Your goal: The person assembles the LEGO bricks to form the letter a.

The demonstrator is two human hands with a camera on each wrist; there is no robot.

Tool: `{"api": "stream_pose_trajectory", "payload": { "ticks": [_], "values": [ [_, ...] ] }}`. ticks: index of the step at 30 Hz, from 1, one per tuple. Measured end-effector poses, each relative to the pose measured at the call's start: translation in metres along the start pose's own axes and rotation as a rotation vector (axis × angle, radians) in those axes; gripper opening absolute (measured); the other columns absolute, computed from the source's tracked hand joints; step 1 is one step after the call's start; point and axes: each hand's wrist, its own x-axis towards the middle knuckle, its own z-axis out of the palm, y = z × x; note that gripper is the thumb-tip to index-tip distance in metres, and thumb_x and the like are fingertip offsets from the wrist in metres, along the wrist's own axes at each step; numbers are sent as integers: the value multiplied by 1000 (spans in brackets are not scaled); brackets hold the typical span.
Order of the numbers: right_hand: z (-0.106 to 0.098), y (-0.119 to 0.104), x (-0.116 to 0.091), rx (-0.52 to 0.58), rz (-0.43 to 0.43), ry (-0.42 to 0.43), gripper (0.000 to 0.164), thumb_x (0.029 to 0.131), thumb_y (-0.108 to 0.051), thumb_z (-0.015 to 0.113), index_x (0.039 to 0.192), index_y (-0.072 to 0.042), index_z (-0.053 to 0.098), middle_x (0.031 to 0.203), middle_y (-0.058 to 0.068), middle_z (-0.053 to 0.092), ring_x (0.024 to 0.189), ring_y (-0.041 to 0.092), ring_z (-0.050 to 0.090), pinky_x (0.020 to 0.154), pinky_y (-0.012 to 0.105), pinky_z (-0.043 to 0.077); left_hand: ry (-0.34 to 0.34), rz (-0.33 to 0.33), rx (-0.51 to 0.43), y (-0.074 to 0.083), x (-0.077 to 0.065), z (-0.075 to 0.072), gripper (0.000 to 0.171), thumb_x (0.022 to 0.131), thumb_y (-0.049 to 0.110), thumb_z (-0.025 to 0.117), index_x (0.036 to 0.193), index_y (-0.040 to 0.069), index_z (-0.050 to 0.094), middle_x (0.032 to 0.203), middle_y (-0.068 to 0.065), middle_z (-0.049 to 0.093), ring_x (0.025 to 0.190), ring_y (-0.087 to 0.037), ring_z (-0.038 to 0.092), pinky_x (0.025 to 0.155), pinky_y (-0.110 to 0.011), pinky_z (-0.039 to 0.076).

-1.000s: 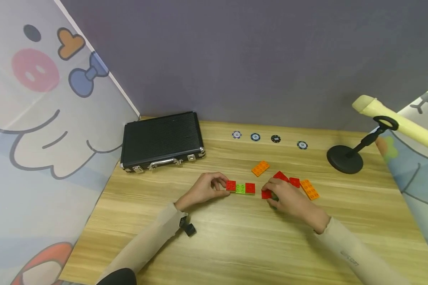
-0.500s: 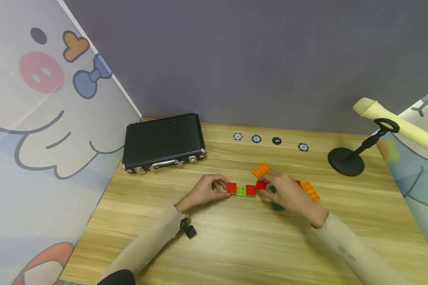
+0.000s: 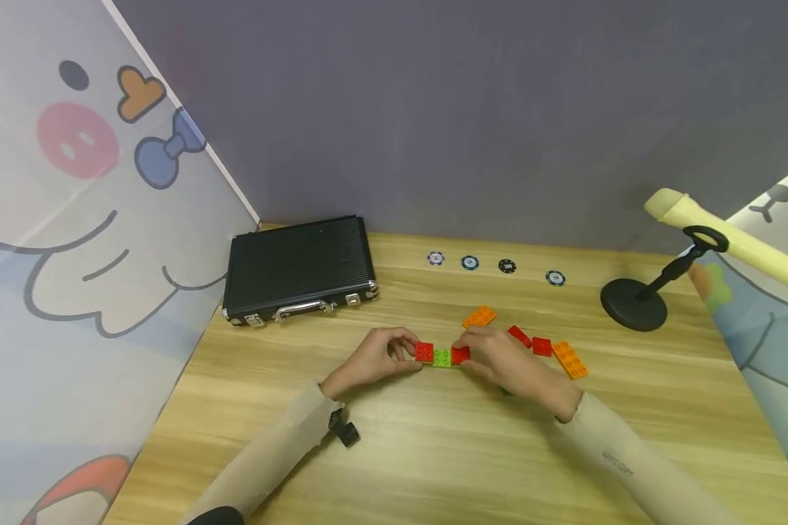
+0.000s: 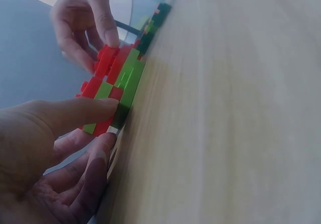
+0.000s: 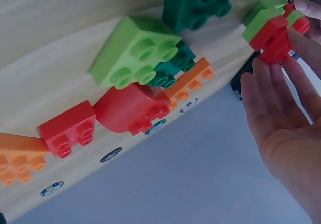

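Observation:
My left hand pinches the left end of a low stack of red and lime-green toy building bricks between thumb and fingers. In the left wrist view, the stack stands on its lime-green lower bricks on the table. At its right end, my right hand holds a red brick on top; the right wrist view shows that red brick under the fingers. Whether its studs are fully pressed together cannot be told.
Loose bricks lie right of the stack: orange, red, lime green and dark green. Another orange brick is behind. A black case, several poker chips and a microphone stand stand or lie farther back.
My right hand has moved left, bringing a red brick from beside the loose bricks onto the stack's right end. My left hand has stayed at the left end.

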Motion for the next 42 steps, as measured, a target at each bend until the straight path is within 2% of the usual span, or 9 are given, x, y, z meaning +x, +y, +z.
{"api": "stream_pose_trajectory", "payload": {
  "ticks": [9, 13, 19, 26, 30, 32, 35, 39, 42],
  "values": [
    [12, -14, 1, -28, -60, -15, 20, 84, -14, 77, 104, -12, 73, 99, -3, 68, 86, 10, 63, 78, 30, 57, 4, -3, -22, -7, -15, 3, 33, 76, 23, 85, 104, 17, 69, 91, 4, 72, 69, -8, 63, 66, -23, 55],
    [18, -15, 0, -15, -41, -4, 19, 83, -14, 79, 101, -14, 74, 98, -4, 69, 85, 8, 62, 78, 29, 57, 3, -10, -33, -10, -20, 5, 34, 76, 26, 85, 105, 17, 69, 91, 5, 71, 69, -6, 63, 66, -22, 56],
    [23, -11, 1, 29, -2, 10, 17, 87, -20, 76, 103, -17, 74, 101, -7, 70, 90, 9, 63, 83, 30, 57, 33, -4, -48, -12, -23, 5, 34, 76, 23, 85, 105, 18, 69, 89, 7, 71, 67, -7, 63, 64, -24, 56],
    [11, -1, -2, 88, 54, 9, 29, 90, -29, 72, 116, -17, 71, 117, -6, 68, 109, 14, 63, 94, 37, 55, 47, 22, -40, -8, -12, 0, 34, 75, 20, 86, 105, 16, 70, 90, 3, 71, 66, -7, 62, 63, -23, 55],
    [0, 9, -15, 99, 67, 18, 32, 91, -30, 71, 120, -17, 68, 119, -5, 68, 105, 13, 65, 90, 37, 56, 39, 23, -27, -6, -8, 1, 34, 76, 23, 85, 106, 17, 70, 90, 5, 71, 66, -6, 62, 63, -22, 55],
    [-4, 15, -25, 87, 79, 25, 26, 90, -27, 72, 114, -17, 70, 111, -6, 70, 97, 11, 66, 84, 35, 57, 34, 19, -20, -6, -6, 1, 34, 76, 24, 85, 106, 17, 70, 90, 5, 71, 66, -6, 62, 63, -22, 55],
    [-8, 19, -40, 48, 98, -20, 18, 86, -24, 76, 102, -18, 72, 100, -7, 70, 88, 10, 66, 78, 31, 57, 38, 19, -13, -5, -3, 0, 34, 76, 25, 85, 106, 18, 70, 90, 6, 71, 66, -6, 62, 62, -22, 55],
    [-6, 22, -58, -49, 104, -90, 25, 80, -24, 82, 102, -17, 73, 102, -5, 68, 92, 11, 65, 77, 30, 57, 35, 30, -10, -6, 1, 0, 34, 77, 25, 85, 106, 18, 70, 90, 7, 72, 67, -6, 62, 62, -22, 54],
    [-2, 23, -67, -102, 101, -83, 30, 77, -23, 84, 104, -15, 73, 104, -4, 68, 94, 12, 64, 76, 31, 56, 23, 34, -10, -7, 2, 1, 35, 77, 27, 84, 107, 18, 70, 91, 7, 72, 68, -6, 62, 62, -22, 54]
  ]
}}
